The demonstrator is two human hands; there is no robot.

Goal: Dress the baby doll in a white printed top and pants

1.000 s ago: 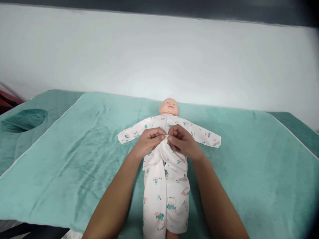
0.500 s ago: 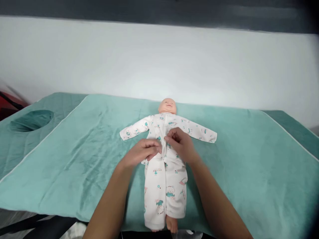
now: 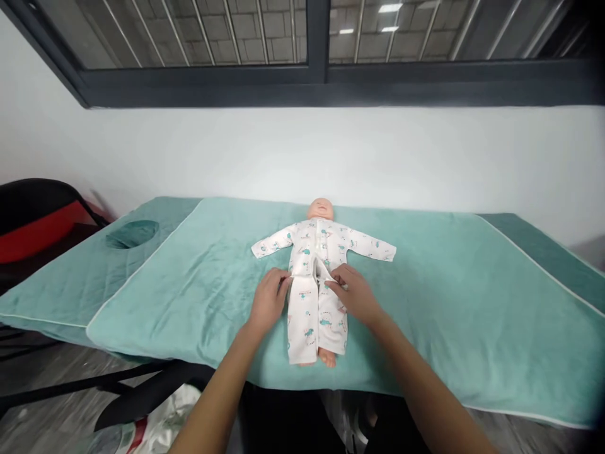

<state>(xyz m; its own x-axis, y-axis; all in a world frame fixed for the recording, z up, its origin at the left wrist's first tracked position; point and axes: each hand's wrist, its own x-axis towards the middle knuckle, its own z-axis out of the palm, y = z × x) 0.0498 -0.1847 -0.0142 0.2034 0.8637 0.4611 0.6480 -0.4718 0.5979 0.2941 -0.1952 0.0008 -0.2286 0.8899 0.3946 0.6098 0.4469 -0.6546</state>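
Observation:
A baby doll (image 3: 321,209) lies on its back, head toward the wall and feet toward me. It wears a white printed top (image 3: 303,251) with both sleeves spread out, and matching white trousers (image 3: 303,328). My left hand (image 3: 271,296) pinches the top's lower hem at the doll's left-hand side in view. My right hand (image 3: 352,289) pinches the other side of the hem, near the middle. Between the hands the front of the top parts in a small gap above the trousers. The doll's feet (image 3: 327,357) stick out below the trouser legs.
A green padded bed (image 3: 449,302) with a face hole (image 3: 132,234) at its left end carries the doll. Behind it are a white wall (image 3: 236,157) and a barred window (image 3: 198,38). A black and red chair (image 3: 42,233) stands at the left.
My hands have moved apart and down from the middle of the top to its lower hem. The front hem now parts. The view has tilted up and drawn back, showing the window.

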